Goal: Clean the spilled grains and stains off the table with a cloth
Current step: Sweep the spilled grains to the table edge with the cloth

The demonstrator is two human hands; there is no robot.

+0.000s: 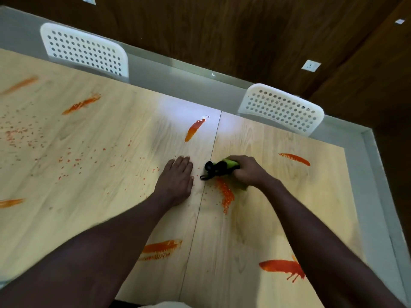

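My right hand (248,171) is shut on a bunched green and black cloth (219,167) pressed on the light wooden table (111,207). Just below the cloth lies a ridge of gathered orange grains (225,194). My left hand (178,177) rests flat on the table with fingers together, left of the cloth and apart from it. Loose orange grains (71,160) are scattered over the left half of the table. Orange-red stain streaks mark the wood: one far ahead (194,129), one to the right (294,158), two near me (161,248) (282,267), others at the left (81,104).
Two white perforated chairs (85,51) (282,108) stand at the table's far edge. A seam (200,207) runs between the two tabletop halves. A dark wooden wall with a socket (311,66) is behind. The table's right edge (353,196) borders pale floor.
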